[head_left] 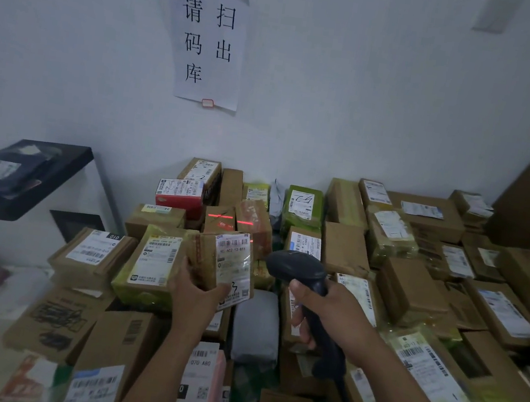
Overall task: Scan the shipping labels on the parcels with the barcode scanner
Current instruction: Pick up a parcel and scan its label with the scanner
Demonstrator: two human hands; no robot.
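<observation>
Over the pile [414,288], left hand's [193,287] grip clamped a small parcel [230,265], right hand's [330,310] the scanner [298,267]; red beam [221,216] fell on boxes [255,216] behind; wrong-label read seemed likely.

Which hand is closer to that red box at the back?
Left. The left hand, holding a small parcel, is in front of the red box; the right hand, gripping the scanner, sits farther right.

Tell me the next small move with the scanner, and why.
Probably tip the scanner in the right hand slightly down. Its red line falls on the brown boxes behind, above the label of the parcel that the left hand holds, so it misses the barcode.
</observation>
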